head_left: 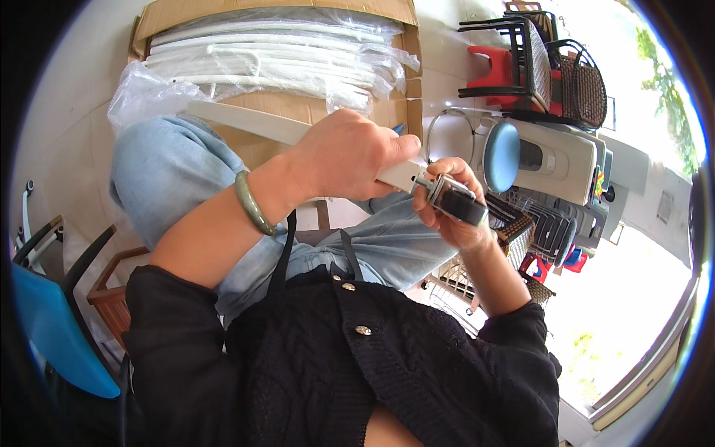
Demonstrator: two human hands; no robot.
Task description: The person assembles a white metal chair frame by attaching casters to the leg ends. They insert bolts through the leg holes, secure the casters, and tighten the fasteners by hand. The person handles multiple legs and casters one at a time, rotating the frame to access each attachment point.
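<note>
My left hand (350, 149), below a green bangle, is closed around a long flat off-white bar (249, 121). The bar slants from over my left knee down to the right. My right hand (473, 227) grips a caster (462, 205) with a black wheel and a shiny metal bracket, thumb and fingers around the bracket. The caster's short threaded stem (422, 181) points at the bar's right end and meets it there. How deep the stem sits in the bar cannot be seen. Part of the bar is hidden behind my left hand.
Ahead lies an open cardboard box (413, 52) of white tubes (275, 63) in clear plastic. Stacked dark chairs (532, 67), a red stool (491, 67) and a blue round seat (501, 156) stand right. At left are a blue chair (59, 328) and a brown wooden stool (112, 298).
</note>
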